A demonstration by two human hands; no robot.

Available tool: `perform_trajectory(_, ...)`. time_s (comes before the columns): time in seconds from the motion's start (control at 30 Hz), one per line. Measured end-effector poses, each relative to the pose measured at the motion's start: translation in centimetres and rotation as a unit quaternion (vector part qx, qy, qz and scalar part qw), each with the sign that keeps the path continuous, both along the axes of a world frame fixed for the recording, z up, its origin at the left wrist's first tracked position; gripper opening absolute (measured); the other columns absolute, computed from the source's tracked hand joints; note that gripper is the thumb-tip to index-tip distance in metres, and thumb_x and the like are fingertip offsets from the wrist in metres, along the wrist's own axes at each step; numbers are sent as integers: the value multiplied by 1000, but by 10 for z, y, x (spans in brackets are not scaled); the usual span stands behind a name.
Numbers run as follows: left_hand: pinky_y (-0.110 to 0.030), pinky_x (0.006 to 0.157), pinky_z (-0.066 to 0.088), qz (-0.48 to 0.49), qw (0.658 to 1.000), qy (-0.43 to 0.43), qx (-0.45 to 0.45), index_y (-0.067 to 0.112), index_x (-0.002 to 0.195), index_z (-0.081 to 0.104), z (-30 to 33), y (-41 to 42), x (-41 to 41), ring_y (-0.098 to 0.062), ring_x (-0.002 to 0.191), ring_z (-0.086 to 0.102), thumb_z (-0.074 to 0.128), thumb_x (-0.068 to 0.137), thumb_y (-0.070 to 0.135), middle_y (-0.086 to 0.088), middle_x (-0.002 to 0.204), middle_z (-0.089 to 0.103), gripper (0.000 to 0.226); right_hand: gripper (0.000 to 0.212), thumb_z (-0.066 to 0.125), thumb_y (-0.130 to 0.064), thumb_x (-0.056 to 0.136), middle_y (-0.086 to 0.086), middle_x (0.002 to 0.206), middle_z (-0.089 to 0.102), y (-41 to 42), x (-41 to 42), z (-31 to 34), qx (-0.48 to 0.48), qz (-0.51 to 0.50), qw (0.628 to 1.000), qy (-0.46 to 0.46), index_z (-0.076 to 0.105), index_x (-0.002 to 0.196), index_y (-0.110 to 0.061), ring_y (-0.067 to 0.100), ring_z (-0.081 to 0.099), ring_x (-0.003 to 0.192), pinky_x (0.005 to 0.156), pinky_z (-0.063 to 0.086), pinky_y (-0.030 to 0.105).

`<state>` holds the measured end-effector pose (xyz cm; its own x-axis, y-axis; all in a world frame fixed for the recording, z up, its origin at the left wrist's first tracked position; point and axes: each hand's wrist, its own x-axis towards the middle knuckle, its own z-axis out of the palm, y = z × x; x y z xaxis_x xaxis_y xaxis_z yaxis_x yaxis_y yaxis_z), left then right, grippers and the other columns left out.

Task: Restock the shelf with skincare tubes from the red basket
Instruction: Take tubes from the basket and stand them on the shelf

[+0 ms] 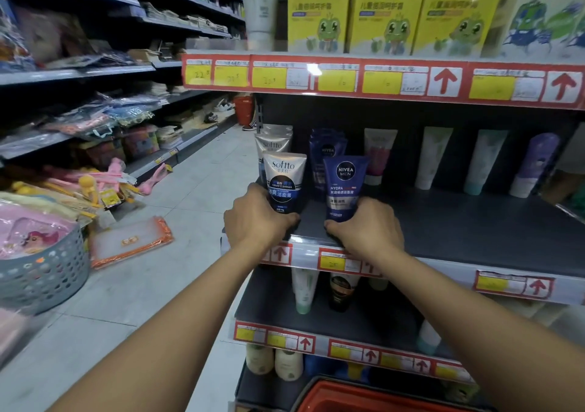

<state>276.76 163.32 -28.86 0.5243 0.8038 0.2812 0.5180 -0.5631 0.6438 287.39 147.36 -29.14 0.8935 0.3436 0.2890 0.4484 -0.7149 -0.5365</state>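
Note:
My left hand [258, 218] grips the base of a silver and blue Softto tube [284, 180], which stands upright at the front left of the dark middle shelf [459, 228]. My right hand [364, 226] holds the bottom of a blue Nivea Men tube [344, 183], upright beside it. More Softto tubes [273, 141] and Nivea tubes [327, 150] stand in rows behind them. The rim of the red basket [364, 397] shows at the bottom edge, under my arms.
Pale tubes [432, 157] and a purple one [535, 165] line the back of the same shelf. Yellow frog boxes [384, 16] fill the shelf above. Lower shelves hold tubes and bottles [304, 291]. A grey basket [44, 272] and packets [129, 242] lie on the aisle floor at left.

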Motion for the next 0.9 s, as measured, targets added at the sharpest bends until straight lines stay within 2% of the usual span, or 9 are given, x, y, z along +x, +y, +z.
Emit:
perform_trajectory(0.13, -34, 69, 44, -5, 1000, 15, -1, 23, 113, 58, 3, 21, 3, -31, 99, 67, 91, 58, 63, -5, 109, 71, 75, 45, 86, -58, 63, -6, 84, 62, 19, 4, 5, -3, 3, 1000, 17, 58, 82, -27, 18, 56, 70, 52, 39, 27)
perform_trajectory(0.27, -39, 79, 56, 1, 1000, 23, -2, 21, 117, 60, 3, 35, 7, -31, 100, 68, 91, 61, 63, -6, 113, 72, 76, 48, 87, -59, 63, -7, 84, 58, 33, 8, 6, -3, 2, 1000, 23, 57, 87, -31, 18, 54, 70, 48, 31, 23)
perform_trajectory(0.43, -36, 70, 49, -2, 1000, 20, -4, 21, 116, 59, 2, 49, 14, -30, 98, 68, 92, 63, 62, -6, 112, 72, 75, 49, 87, -59, 64, -4, 90, 62, 44, 14, 7, -12, -1, 1000, 23, 57, 89, -30, 20, 57, 75, 58, 41, 29)
perform_trajectory(0.6, -39, 74, 55, -6, 1000, 20, -9, 20, 117, 62, 2, 59, 20, -30, 99, 68, 92, 62, 61, -6, 111, 72, 75, 50, 88, -59, 65, 1, 103, 71, 51, 18, 5, -19, -7, 1000, 13, 56, 91, -30, 25, 68, 88, 61, 46, 31)
perform_trajectory(0.73, -37, 71, 51, -5, 1000, -13, 7, 23, 118, 56, -7, 58, 20, -30, 97, 67, 87, 63, 63, -5, 111, 71, 74, 55, 87, -61, 65, 1, 105, 71, 53, 21, 6, -26, -12, 999, 18, 64, 101, -26, 25, 68, 89, 65, 48, 32)
perform_trajectory(0.8, -38, 73, 54, -8, 1000, -20, 21, 25, 117, 54, -11, 58, 20, -31, 97, 68, 84, 65, 65, -4, 111, 72, 73, 52, 86, -61, 66, 1, 103, 71, 52, 21, 3, -14, -7, 1000, 9, 64, 97, -26, 24, 66, 85, 62, 46, 30)
perform_trajectory(0.9, -42, 77, 58, -14, 999, -27, 35, 27, 115, 53, -13, 57, 19, -31, 96, 69, 80, 64, 67, -3, 108, 73, 70, 56, 83, -63, 70, 2, 105, 73, 48, 21, -3, 1, 4, 1000, -9, 70, 105, -21, 25, 68, 92, 67, 49, 31)
